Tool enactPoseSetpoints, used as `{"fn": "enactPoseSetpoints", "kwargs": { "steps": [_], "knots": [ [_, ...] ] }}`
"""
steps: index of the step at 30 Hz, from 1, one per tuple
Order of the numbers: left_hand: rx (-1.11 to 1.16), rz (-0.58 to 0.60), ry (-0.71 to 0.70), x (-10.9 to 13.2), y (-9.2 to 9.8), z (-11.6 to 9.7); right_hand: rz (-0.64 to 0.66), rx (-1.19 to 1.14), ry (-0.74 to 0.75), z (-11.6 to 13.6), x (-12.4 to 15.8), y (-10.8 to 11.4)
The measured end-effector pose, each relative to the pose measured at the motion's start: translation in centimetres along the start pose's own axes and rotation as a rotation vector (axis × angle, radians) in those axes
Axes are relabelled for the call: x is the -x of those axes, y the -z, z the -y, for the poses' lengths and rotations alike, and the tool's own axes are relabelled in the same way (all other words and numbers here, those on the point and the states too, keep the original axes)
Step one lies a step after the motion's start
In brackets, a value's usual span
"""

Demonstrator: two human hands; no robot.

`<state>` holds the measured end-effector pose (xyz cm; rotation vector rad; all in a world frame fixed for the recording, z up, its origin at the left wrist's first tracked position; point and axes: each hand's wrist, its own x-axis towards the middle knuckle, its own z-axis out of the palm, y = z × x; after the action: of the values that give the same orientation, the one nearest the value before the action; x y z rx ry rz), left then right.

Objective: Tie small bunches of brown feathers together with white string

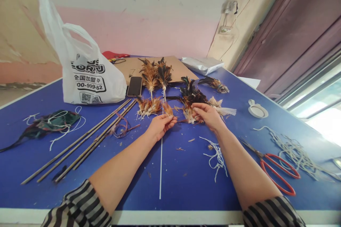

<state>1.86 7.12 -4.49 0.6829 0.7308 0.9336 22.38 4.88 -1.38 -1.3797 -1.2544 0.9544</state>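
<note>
Feather tuft [167, 109], brown, pinched in left hand [163, 125] over blue table [186, 181], near its white line [161, 170]. Right hand [205, 114], fingers curled, at near edge of dark feather pile [194, 95]; cannot tell whether gripping any. Red-handled scissors [264, 156] to right.

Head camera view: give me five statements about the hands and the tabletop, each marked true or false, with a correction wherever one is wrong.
1. The left hand holds brown feathers. True.
2. The right hand grips the scissors. False: the right hand is by the dark feathers, and the scissors lie on the table.
3. The phone lies beside the white bag. True.
4. The sticks lie on the right side of the table. False: the sticks lie on the left side.
5. The sleeves are striped. True.
</note>
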Motion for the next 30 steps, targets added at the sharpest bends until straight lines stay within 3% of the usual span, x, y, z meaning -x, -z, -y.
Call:
{"fn": "enactPoseSetpoints", "kwargs": {
  "steps": [4, 9, 14, 19, 27, 30],
  "knots": [
    [0.017, -0.024, 0.006, 0.1, -0.1, -0.2, -0.106, 0.425, 0.117, 0.2, 0.2, 1.0],
    [0.023, -0.024, 0.0, 0.1, 0.0, -0.2, 0.007, 0.939, 0.236, 0.8, 0.7, 1.5],
    [-0.002, -0.017, -0.003, 0.1, 0.0, -0.1, 0.067, 1.223, 0.186, 0.0, 0.5, 1.3],
    [-0.008, -0.019, 0.001, 0.2, -0.1, -0.1, 0.054, 1.228, 0.139, -1.2, 0.1, 0.7],
    [-0.034, -0.019, -0.001, 0.1, -0.1, 0.0, 0.117, 0.774, 0.157, -0.6, 0.1, 0.9],
    [-0.07, -0.013, -0.005, 0.0, -0.1, 0.2, 0.101, 0.704, 0.131, -0.7, 0.0, 0.9]
  ]
}}
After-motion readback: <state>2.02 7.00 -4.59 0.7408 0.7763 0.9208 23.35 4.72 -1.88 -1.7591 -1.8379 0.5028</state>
